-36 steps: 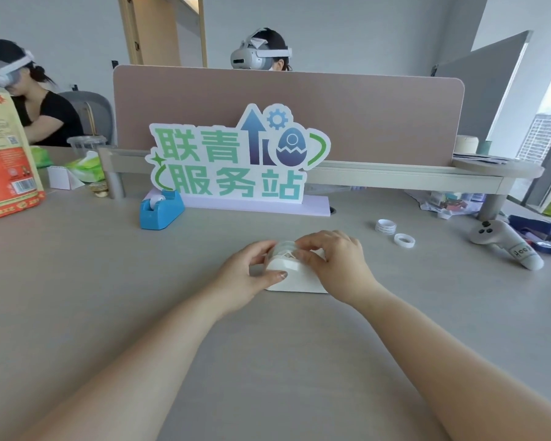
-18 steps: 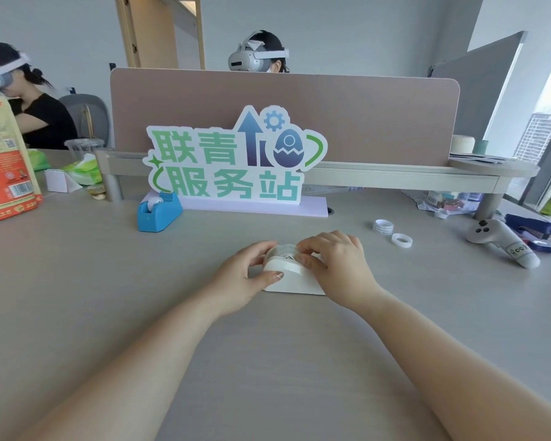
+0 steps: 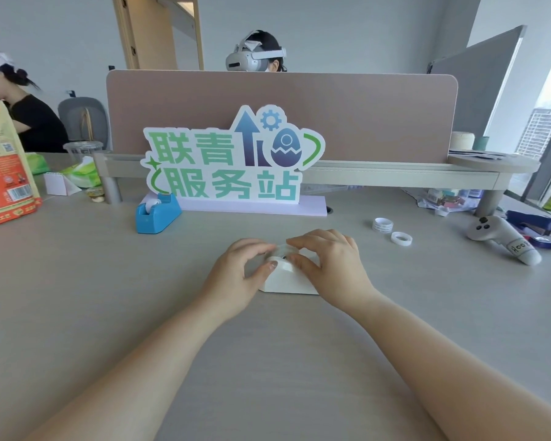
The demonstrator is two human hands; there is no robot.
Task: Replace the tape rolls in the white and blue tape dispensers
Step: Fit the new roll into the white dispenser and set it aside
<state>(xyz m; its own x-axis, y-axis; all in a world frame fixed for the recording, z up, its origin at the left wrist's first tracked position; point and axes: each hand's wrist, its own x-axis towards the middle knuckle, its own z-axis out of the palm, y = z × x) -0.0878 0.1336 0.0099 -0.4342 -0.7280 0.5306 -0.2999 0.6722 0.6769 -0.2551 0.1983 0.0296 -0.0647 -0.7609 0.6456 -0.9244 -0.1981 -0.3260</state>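
White dispenser [image 3: 285, 280] sits on the counter [image 3: 93, 313] between both hands, its base flat on the surface. The left hand [image 3: 236, 275] is curled round its left end: the thumb tip presses the near side wall, and the other fingers arch over the top to the far side. The right hand [image 3: 331, 268] covers the right end, and its bent fingers and thumb pinch the clear roll [image 3: 282, 248] seated in the top. Only a sliver of the roll shows between the fingertips of the two hands. The dispenser is plain white, with a humped wall under the left thumb and a straight lower edge. Its long axis runs from the left hand to the right hand. The cutter end is hidden under the right palm, so I cannot tell which way it points. Blue dispenser [image 3: 156, 214] stands well beyond the left hand and to its left, with a white roll in it. Two spare rolls [image 3: 382, 225] lie beyond the right hand, to its right.
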